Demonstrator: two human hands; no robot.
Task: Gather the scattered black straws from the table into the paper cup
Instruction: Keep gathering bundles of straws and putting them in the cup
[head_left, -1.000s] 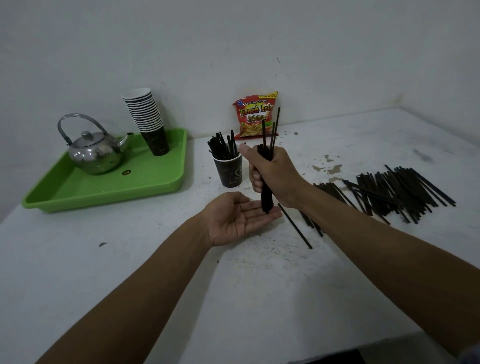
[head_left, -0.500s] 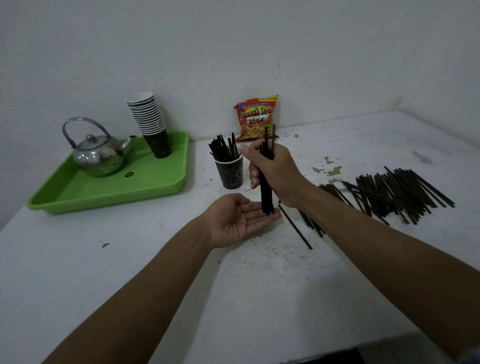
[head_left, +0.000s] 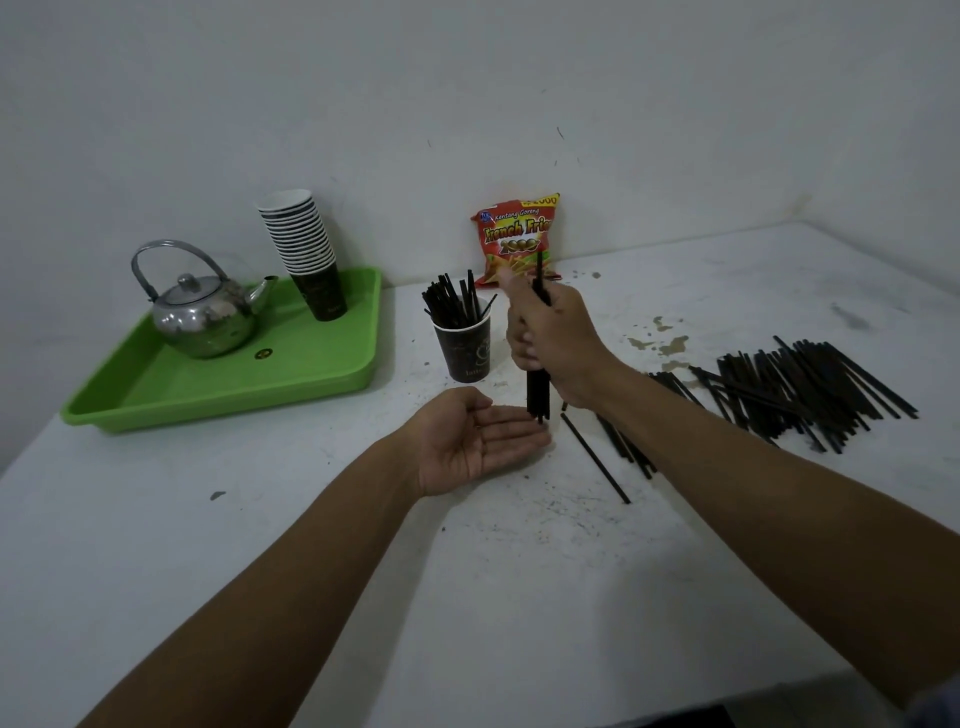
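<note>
- The right hand (head_left: 553, 345) is fisted round a bundle (head_left: 538, 392) of black straws, held upright; one straw pokes out above the fist.
- The left hand (head_left: 480, 441) lies flat, palm up, fingers spread loosely and holding nothing, at 6 o'clock from the bundle. The bundle's lower ends meet its fingertips (head_left: 535, 434), probably so the palm acts as a stop that squares the ends level before they go in.
- The cup (head_left: 463, 347) stands just at 9 o'clock of the right hand, already holding a fan of straws that lean out over its rim.
- A big pile (head_left: 800, 384) of straws lies at 3 o'clock on the table (head_left: 311, 545), well apart from the cup; a few more lie under the right forearm, and a single straw (head_left: 595, 457) at 5 o'clock of the bundle. Much is left to gather.
- At 10 o'clock a tray (head_left: 218, 384) bears a kettle (head_left: 205, 317) and stacked cups (head_left: 306, 249); a snack bag (head_left: 519, 234) leans on the wall at 12.
</note>
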